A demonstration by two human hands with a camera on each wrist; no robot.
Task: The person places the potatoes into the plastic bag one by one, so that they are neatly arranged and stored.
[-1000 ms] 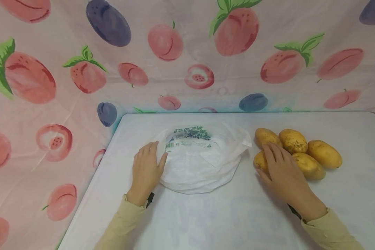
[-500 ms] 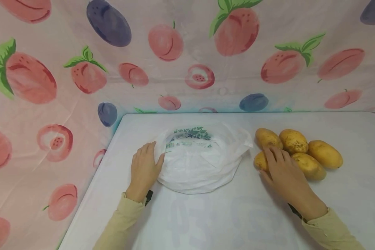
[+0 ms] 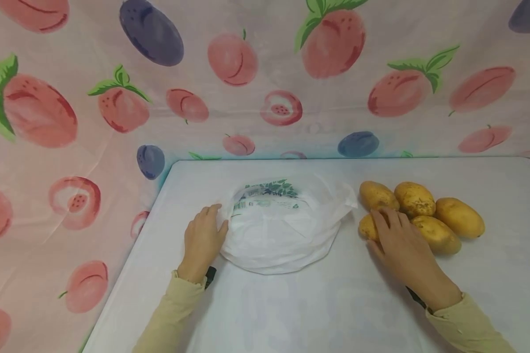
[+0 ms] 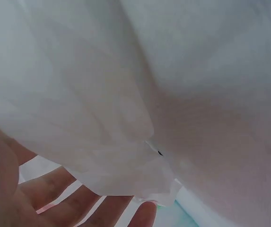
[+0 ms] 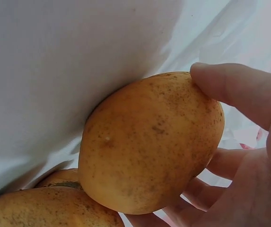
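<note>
A white plastic bag (image 3: 274, 245) with green leaf print lies flat and crumpled on the table. My left hand (image 3: 201, 242) is at its left edge; in the left wrist view the fingers (image 4: 74, 205) are spread and relaxed beside the thin plastic. On the right sits a cluster of several yellow potatoes. My right hand (image 3: 402, 247) covers the front-left potato (image 3: 368, 228). In the right wrist view the thumb touches one side of this potato (image 5: 149, 146) and the fingers curl round the other, while its underside meets the white surface.
Touching or close around the held one are a back-left potato (image 3: 377, 195), a speckled potato (image 3: 415, 198), a far-right potato (image 3: 460, 218) and a front potato (image 3: 437, 236). The white table (image 3: 300, 314) ends at a fruit-printed cloth (image 3: 313, 113) behind and at left.
My left hand has shifted slightly left, away from the middle of the bag. The right hand has barely moved, its fingers a little lower on the potato.
</note>
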